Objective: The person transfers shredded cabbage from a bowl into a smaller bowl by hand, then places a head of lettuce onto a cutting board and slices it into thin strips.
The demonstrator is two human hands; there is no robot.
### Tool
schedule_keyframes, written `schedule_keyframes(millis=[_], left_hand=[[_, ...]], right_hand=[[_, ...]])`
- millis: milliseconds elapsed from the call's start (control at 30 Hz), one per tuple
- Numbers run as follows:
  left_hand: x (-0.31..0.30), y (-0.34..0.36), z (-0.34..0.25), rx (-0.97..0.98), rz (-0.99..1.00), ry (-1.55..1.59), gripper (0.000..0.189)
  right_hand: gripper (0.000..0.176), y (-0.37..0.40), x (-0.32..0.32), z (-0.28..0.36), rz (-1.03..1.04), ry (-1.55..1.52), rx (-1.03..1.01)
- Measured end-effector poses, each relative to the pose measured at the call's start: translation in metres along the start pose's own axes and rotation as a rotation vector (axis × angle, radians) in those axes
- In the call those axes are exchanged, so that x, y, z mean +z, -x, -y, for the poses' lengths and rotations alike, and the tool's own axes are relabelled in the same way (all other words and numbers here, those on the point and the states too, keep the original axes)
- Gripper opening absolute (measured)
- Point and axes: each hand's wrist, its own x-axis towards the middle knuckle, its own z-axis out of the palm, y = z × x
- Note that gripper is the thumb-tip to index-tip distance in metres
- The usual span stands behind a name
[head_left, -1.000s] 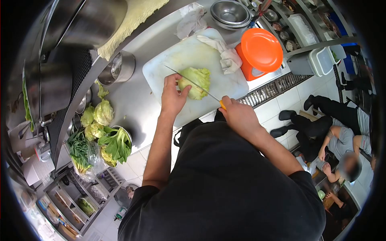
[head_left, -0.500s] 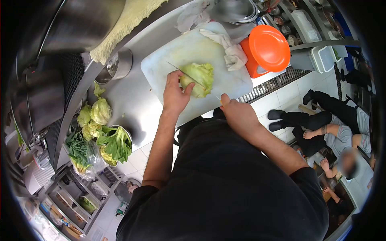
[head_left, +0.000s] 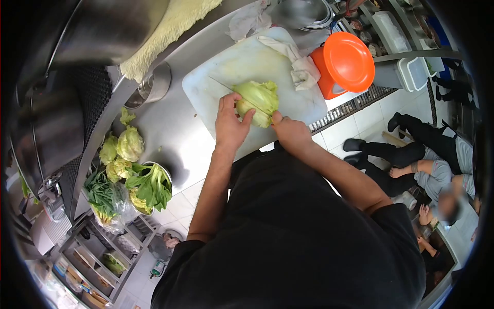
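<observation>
A head of lettuce (head_left: pixel 261 98) lies on the white cutting board (head_left: pixel 206 87). My left hand (head_left: pixel 231 123) holds the lettuce from its near left side, thumb and fingers on either side of the blade. A long thin knife (head_left: pixel 222 83) runs diagonally across the lettuce, its tip out past the left side over the board. My right hand (head_left: pixel 292 133) is closed round the knife's handle, close to the lettuce's lower right edge. The handle is mostly hidden by my fingers.
A white cloth (head_left: pixel 303 72) lies on the board's right part, beside an orange container (head_left: pixel 350 62). Lettuces (head_left: pixel 129 144), leafy greens (head_left: pixel 152 188) and a metal pot (head_left: pixel 157 82) stand left. Metal bowls (head_left: pixel 314 15) are at the top. Co-workers (head_left: pixel 437 175) are at the right.
My right hand has moved up and left toward the lettuce, and the knife has slid further left across it. My left hand still holds the lettuce.
</observation>
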Motion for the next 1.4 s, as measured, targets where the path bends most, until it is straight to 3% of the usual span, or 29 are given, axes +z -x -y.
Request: schedule_keyframes(millis=[267, 567, 967, 1400], left_hand=[[-0.007, 0.011, -0.002, -0.018, 0.049, 0.085, 0.055], [-0.027, 0.029, 0.022, 0.074, 0.172, -0.036, 0.058], [-0.029, 0.047, 0.024, 0.063, 0.15, -0.275, 0.059], [-0.011, 0.056, 0.026, 0.043, 0.031, -0.209, 0.063]], right_hand=[[0.034, 0.001, 0.007, -0.015, -0.083, -0.054, -0.091], [0.03, 0.009, -0.024, -0.035, 0.038, -0.173, 0.023], [0.029, 0.014, -0.039, -0.059, -0.042, -0.073, 0.092], [0.032, 0.038, -0.034, -0.04, -0.091, -0.069, 0.01]])
